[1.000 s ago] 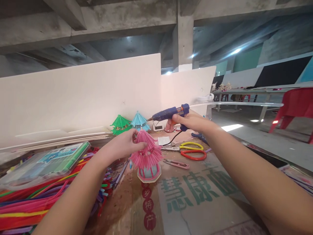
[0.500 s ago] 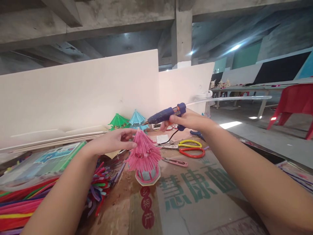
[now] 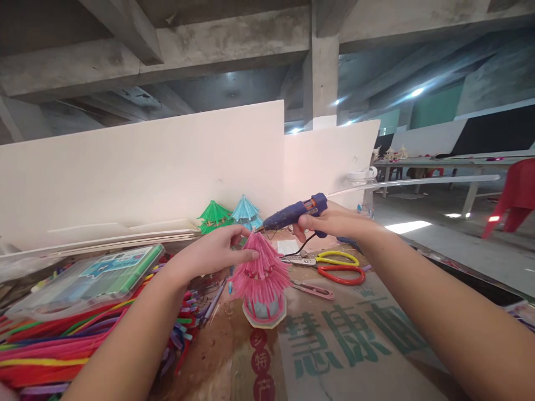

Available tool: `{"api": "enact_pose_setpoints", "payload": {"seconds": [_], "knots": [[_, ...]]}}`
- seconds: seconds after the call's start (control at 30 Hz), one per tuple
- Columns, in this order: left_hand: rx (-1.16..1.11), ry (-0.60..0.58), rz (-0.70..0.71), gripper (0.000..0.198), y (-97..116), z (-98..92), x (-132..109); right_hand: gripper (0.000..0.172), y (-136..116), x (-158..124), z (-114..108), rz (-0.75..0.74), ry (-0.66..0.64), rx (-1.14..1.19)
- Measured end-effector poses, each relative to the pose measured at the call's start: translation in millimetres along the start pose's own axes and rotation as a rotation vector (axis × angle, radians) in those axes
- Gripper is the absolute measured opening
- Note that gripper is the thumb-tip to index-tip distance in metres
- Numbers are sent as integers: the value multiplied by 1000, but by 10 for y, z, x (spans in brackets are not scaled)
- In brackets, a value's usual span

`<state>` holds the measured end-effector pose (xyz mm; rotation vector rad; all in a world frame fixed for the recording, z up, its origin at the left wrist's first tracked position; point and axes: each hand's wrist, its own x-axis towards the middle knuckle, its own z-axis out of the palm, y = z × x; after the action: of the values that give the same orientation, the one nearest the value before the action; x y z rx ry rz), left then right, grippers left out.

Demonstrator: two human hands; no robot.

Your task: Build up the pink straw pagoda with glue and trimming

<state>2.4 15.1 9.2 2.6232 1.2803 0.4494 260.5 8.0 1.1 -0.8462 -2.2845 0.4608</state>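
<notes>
A pink model pagoda [image 3: 261, 284] with two tiers of fuzzy pipe-cleaner roofing stands upright on an octagonal base in front of me. My left hand [image 3: 219, 250] grips its upper roof from the left, thumb in front and fingers curled behind, partly hidden. In my right hand [image 3: 324, 221] is a blue hot glue gun [image 3: 288, 216], fingers wrapped round its handle. Its nozzle points left and sits at the peak of the pink roof. A long clear glue stick [image 3: 418, 181] sticks out of its back end.
Yellow-and-red-handled scissors [image 3: 340, 267] and small pink snips [image 3: 313, 289] lie right of the model. Green [image 3: 214, 216] and light blue [image 3: 246, 211] models stand behind. Pipe cleaners [image 3: 62, 351] and a plastic case [image 3: 92, 278] fill the left. A white board [image 3: 167, 172] closes the back.
The glue gun's nozzle has come down onto the peak of the pink roof. My left hand keeps its place at the roof. The whole view has shifted slightly.
</notes>
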Motion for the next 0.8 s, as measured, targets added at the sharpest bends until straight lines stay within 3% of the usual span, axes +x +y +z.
{"api": "enact_pose_setpoints", "payload": {"seconds": [0.8], "knots": [[-83,-65,13,40,-79,-11,7,44,75,-2,1,56,34,-10]]}}
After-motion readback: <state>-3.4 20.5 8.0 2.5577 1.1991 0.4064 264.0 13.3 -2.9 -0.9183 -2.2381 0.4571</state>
